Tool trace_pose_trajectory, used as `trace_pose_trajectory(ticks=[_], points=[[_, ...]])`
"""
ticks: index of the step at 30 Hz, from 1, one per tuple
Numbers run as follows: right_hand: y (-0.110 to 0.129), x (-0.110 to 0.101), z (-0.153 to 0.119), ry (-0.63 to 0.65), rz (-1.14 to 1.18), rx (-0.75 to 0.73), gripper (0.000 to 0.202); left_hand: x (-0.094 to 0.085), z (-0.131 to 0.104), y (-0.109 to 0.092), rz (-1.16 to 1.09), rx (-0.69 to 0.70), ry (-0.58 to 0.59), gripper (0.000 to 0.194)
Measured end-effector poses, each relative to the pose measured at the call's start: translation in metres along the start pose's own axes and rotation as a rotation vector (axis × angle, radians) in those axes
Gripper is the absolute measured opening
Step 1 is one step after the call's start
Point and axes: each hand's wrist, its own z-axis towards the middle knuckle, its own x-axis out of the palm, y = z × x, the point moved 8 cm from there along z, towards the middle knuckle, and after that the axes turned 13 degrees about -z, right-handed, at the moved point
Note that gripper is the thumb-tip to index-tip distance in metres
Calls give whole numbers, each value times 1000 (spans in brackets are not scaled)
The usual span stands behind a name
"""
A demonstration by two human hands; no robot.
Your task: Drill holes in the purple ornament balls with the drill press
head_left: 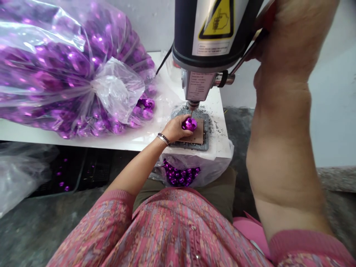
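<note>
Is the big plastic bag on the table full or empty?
Full: the bag bulges with shiny purple pieces and lies on the white table.

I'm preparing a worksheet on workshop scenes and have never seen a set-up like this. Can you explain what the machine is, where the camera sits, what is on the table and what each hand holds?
The single picture comes from a camera worn on the person's head, looking down at their own arms and lap. The machine is a small bench drill press standing on a white table. The left hand steadies a shiny purple ornament piece on a brown board right under the drill tip. The right hand, raised high, grips the press's lever. To the left lies a large clear bag of purple pieces. A smaller bag of them hangs at the table's front edge.
</note>
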Motion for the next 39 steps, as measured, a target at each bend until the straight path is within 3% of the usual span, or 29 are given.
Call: trace_pose_trajectory(ticks=[3,6,12,18,28,32,34,39], points=[[18,-13,-35,-163,-80,-70,25,0,1,5,-51,-36,-5,71],[28,-19,-72,-205,-184,-253,30,1,0,8,-92,-35,-29,73],[1,-26,-129,-264,-292,-379,20,3,0,10,-106,-15,-28,65],[-18,-21,-146,-369,-317,-411,38,2,-1,9,-108,-23,-32,65],[-52,-6,-164,-387,-208,-376,35,3,-4,9,-98,-31,-46,70],[-40,-11,-154,-423,-139,-387,45,4,-3,7,-67,-47,-31,69],[-24,-18,-130,-430,-115,-342,45,4,-3,7,-49,-36,-33,68],[3,-19,-53,-261,-62,-111,26,6,-20,7,-59,145,-45,65]])
